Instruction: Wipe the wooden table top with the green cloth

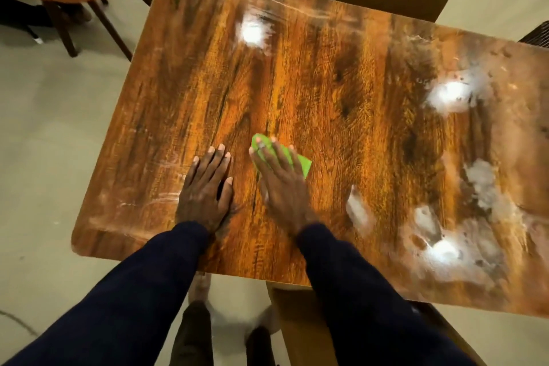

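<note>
Wiping table top (326, 92): right hand (280, 184) pressing flat on green cloth (298, 160); left hand (206, 192) bracing, fingers straight. Next, likely: sweeping toward white smears (439, 235).

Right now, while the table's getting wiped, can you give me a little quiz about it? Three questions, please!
1. True or false: the left hand holds the cloth.
2. Pick one. Most of the white smears on the table lie: A) under the left hand, B) on the person's right side, C) at the far left corner.
3. Fill in: the right hand presses flat ___ the cloth.

Key:
1. False. The left hand rests bare on the table.
2. B.
3. on.
</note>
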